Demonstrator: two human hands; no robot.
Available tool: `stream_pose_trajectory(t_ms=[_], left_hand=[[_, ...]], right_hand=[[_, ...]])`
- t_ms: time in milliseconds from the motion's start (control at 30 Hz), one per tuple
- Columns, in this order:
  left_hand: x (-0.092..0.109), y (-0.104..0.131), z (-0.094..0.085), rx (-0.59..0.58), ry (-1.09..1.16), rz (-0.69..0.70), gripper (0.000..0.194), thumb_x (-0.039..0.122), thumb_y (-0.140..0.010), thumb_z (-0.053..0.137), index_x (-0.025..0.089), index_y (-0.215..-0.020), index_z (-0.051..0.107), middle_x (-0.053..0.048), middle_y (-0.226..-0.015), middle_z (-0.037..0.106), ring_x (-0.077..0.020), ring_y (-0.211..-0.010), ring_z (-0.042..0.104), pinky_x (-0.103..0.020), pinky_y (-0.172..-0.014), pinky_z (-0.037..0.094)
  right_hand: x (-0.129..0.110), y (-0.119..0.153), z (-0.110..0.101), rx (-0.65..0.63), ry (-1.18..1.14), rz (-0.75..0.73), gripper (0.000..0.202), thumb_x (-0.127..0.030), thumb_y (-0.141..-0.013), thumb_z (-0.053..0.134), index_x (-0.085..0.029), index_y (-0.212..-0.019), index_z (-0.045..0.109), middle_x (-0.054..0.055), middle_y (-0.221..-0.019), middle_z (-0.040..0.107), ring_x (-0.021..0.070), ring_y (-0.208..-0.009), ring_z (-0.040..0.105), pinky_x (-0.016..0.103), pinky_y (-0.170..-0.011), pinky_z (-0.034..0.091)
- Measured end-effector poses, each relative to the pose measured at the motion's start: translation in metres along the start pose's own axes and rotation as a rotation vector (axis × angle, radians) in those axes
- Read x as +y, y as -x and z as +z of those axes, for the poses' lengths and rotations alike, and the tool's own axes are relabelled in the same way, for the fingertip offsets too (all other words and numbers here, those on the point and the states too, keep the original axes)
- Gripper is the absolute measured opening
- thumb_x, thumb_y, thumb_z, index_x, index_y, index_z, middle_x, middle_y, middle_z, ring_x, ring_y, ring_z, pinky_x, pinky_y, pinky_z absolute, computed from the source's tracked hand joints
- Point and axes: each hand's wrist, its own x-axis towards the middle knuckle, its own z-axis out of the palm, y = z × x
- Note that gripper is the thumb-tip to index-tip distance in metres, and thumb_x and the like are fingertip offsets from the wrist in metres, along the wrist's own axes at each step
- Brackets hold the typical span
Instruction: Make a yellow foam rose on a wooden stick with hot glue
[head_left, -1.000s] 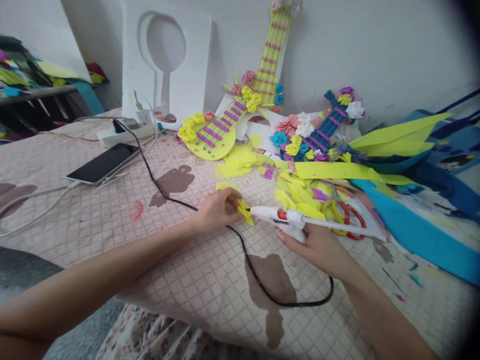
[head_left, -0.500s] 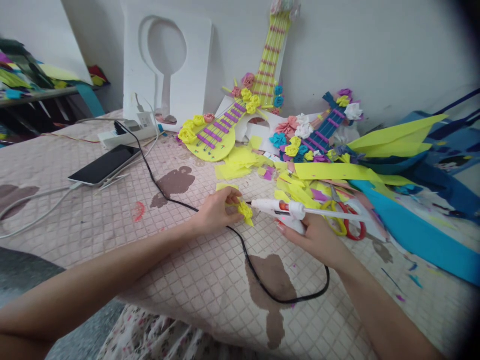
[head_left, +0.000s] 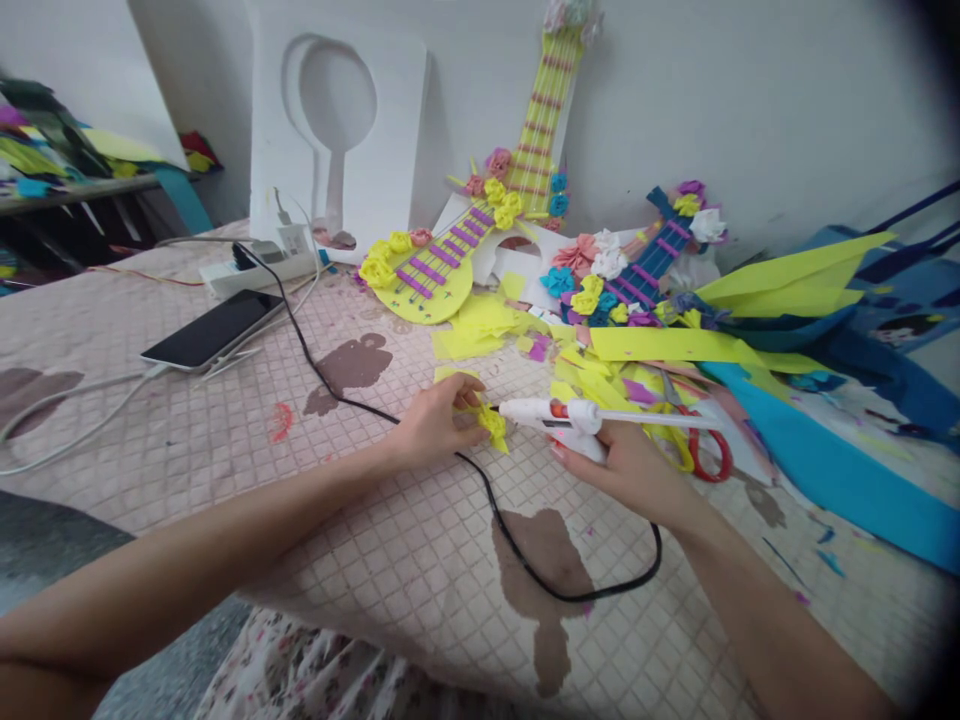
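Note:
Between the thumb and fingers of my left hand (head_left: 439, 420) is a small yellow paper flower (head_left: 493, 427), pinched just above the table. My right hand (head_left: 630, 465) is wrapped round the handle of a white glue gun (head_left: 555, 415), whose tip points left and meets the flower or comes very close to it. From the gun's back end a long pale glue stick (head_left: 652, 420) juts out to the right. A black cord (head_left: 487, 490) loops over the quilted cloth beneath my hands.
Several decorated paper guitars (head_left: 424, 275) lean at the back beside a white cutout board (head_left: 405, 130). Scissors (head_left: 709, 450), yellow paper strips (head_left: 667, 343) and a blue strip (head_left: 847, 470) lie right. A phone (head_left: 214, 328) and power strip (head_left: 259, 270) are left.
The glue gun has shifted slightly left, with its tip nearer the yellow flower and its glue stick more level. My left hand keeps its pinch in the same place.

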Motion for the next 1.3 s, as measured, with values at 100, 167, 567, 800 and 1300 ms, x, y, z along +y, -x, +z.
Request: stream_pose_trajectory(t_ms=[100, 167, 567, 800, 1300], left_hand=[[-0.001, 0.000, 0.000, 0.004, -0.011, 0.007, 0.047, 0.027, -0.067, 0.071, 0.019, -0.108, 0.049, -0.005, -0.094, 0.062, -0.0188, -0.088, 0.060, -0.032, -0.075, 0.052], [-0.001, 0.000, 0.000, 0.006, -0.021, 0.014, 0.047, 0.026, -0.067, 0.071, 0.019, -0.108, 0.049, -0.005, -0.095, 0.062, -0.0184, -0.087, 0.060, -0.033, -0.076, 0.051], [0.000, 0.000, 0.001, 0.011, -0.016, 0.008, 0.047, 0.024, -0.067, 0.071, 0.019, -0.108, 0.049, -0.004, -0.094, 0.062, -0.0175, -0.086, 0.059, -0.032, -0.076, 0.051], [0.000, 0.000, 0.000, 0.013, 0.038, 0.000, 0.046, 0.026, -0.067, 0.072, 0.020, -0.106, 0.050, -0.004, -0.091, 0.061, -0.0178, -0.087, 0.061, -0.031, -0.073, 0.053], [0.005, -0.001, -0.002, -0.023, 0.055, -0.036, 0.046, 0.026, -0.067, 0.070, 0.019, -0.106, 0.049, -0.002, -0.087, 0.062, -0.0164, -0.083, 0.061, -0.030, -0.070, 0.054]], right_hand=[[-0.004, -0.008, -0.007, -0.066, 0.020, 0.004, 0.029, -0.038, -0.079, 0.055, -0.019, -0.098, 0.067, 0.005, -0.093, 0.072, 0.0265, -0.086, 0.065, 0.034, -0.069, 0.051], [-0.007, -0.014, -0.011, -0.099, 0.034, -0.014, 0.027, -0.037, -0.079, 0.055, -0.019, -0.096, 0.067, 0.004, -0.088, 0.072, 0.0243, -0.080, 0.065, 0.032, -0.065, 0.049], [0.006, -0.008, -0.013, 0.057, 0.045, 0.046, 0.036, -0.046, -0.078, 0.055, -0.017, -0.096, 0.067, 0.007, -0.088, 0.071, 0.0269, -0.078, 0.065, 0.035, -0.063, 0.050], [0.027, 0.001, 0.003, 0.306, 0.009, 0.112, 0.034, -0.044, -0.077, 0.056, -0.015, -0.092, 0.067, 0.008, -0.084, 0.071, 0.0259, -0.078, 0.065, 0.035, -0.067, 0.050], [0.021, 0.002, 0.006, 0.120, -0.073, -0.007, 0.030, -0.041, -0.078, 0.056, -0.017, -0.093, 0.066, 0.004, -0.084, 0.070, 0.0222, -0.074, 0.063, 0.032, -0.066, 0.049]])
